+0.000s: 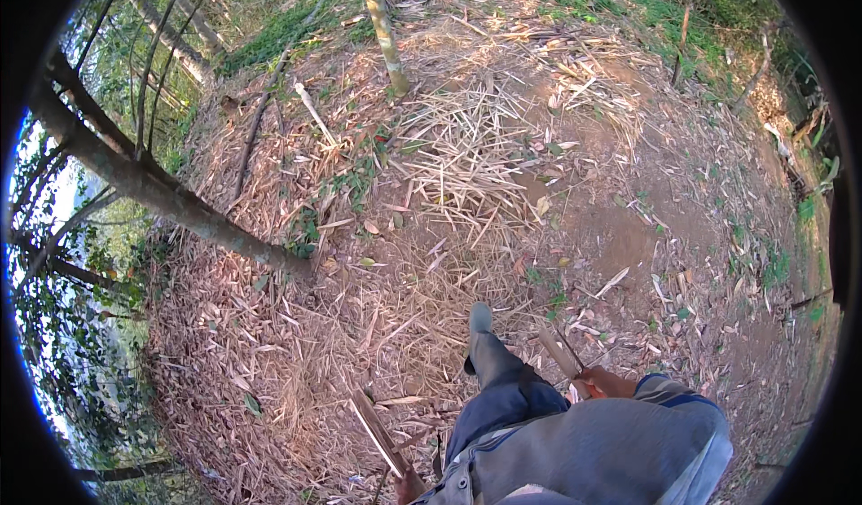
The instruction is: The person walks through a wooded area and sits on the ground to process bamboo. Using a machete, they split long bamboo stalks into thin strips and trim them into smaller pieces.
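Note:
My left hand (410, 487), at the lower edge, is closed around the near end of some split bamboo pieces (377, 431). They are brown outside with a pale cut face, and slant up to the left. On the right, my right hand (603, 382) grips a flat brown strip of split bamboo (560, 354). A thin dark length lies along that strip; whether it is a blade I cannot tell. Most of the left fingers are hidden by the frame edge and clothing. Between the hands, one boot (487, 348) stands on the littered ground.
Ahead lies a loose pile of pale split strips (471, 155), with more strips (593, 83) beyond it. A thin tree trunk (384, 34) rises behind the pile. At the left a thicker dark trunk (197, 213) leans. Dry leaves and chips cover the sloping soil (628, 245).

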`<state>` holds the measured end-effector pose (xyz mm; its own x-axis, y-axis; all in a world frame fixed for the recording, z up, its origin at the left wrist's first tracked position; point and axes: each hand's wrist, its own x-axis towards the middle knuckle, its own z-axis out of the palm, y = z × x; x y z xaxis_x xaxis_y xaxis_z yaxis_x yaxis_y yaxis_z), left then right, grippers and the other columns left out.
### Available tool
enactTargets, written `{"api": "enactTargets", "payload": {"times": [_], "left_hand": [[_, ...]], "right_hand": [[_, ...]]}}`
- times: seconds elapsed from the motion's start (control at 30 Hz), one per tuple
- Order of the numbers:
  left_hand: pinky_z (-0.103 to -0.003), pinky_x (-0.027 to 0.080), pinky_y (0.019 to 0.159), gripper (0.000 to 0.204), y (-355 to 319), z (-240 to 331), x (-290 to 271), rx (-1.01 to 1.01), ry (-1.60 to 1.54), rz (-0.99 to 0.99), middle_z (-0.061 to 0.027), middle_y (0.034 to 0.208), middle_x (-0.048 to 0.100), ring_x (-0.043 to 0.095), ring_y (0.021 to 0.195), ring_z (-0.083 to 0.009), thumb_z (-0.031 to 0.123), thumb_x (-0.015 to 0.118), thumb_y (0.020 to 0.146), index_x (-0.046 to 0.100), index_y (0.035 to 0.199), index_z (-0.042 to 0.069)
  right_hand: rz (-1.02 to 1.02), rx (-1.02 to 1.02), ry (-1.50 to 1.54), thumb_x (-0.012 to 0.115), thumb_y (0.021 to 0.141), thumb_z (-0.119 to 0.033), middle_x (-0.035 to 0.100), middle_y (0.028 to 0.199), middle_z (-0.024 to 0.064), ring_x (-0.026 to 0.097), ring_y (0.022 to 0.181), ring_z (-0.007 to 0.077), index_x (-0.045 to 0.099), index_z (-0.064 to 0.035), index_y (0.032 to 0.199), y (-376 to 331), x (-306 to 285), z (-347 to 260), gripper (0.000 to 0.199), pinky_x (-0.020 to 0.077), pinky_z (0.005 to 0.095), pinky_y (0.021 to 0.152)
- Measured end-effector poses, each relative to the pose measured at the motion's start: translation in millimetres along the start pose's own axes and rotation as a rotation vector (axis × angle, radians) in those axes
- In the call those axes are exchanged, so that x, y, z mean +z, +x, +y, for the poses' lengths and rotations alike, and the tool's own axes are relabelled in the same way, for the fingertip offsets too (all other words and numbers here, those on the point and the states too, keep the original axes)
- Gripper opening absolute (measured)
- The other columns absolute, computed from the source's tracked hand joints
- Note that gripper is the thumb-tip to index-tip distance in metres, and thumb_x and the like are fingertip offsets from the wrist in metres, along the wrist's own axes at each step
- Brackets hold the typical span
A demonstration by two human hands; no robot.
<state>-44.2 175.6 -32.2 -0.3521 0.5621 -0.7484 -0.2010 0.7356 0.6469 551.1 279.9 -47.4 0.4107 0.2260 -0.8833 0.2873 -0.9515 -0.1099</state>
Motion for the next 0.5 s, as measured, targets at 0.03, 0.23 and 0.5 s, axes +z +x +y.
{"api": "enactTargets", "payload": {"times": [0.03, 0.23, 0.5], "left_hand": [[-0.028, 0.043, 0.049, 0.026, 6.2, 9.8, 9.0, -0.036, 0.018, -0.017, -0.0007, 0.069, 0.055, 0.052, 0.055, -0.0123, 0.029, 0.065, 0.085, 0.059, 0.098, 0.007], [-0.03, 0.045, 0.049, 0.029, 43.1, 78.0, 48.3, -0.166, 0.086, -0.036, -0.0022, 0.071, 0.057, 0.055, 0.056, -0.0146, 0.03, 0.067, 0.084, 0.059, 0.099, 0.006], [-0.033, 0.05, 0.05, 0.037, 64.1, 158.3, 59.4, -0.212, 0.014, -0.018, -0.0054, 0.073, 0.06, 0.059, 0.058, -0.0193, 0.032, 0.069, 0.082, 0.057, 0.101, 0.004]], "right_hand": [[0.001, 0.02, 0.032, 0.085, 0.052, -0.049, 0.065, 0.081, 0.0125, 0.06, 0.067, 0.0223, 0.066, 0.0015, 0.087, 0.2, -1.9, -4.9, 0.065, 0.0482, 0.0396, 0.062], [0.023, 0.05, 0.044, 0.085, 0.053, -0.047, 0.065, 0.082, 0.0129, 0.061, 0.068, 0.0226, 0.068, 0.0003, 0.09, 50.1, -14.3, -71.2, 0.062, 0.0478, 0.0389, 0.06], [-0.036, -0.128, 0.015, 0.085, 0.056, -0.045, 0.065, 0.086, 0.0138, 0.061, 0.076, 0.023, 0.065, -0.0023, 0.096, 43.7, -82.3, -169.8, 0.062, 0.0483, 0.0378, 0.068]]}}
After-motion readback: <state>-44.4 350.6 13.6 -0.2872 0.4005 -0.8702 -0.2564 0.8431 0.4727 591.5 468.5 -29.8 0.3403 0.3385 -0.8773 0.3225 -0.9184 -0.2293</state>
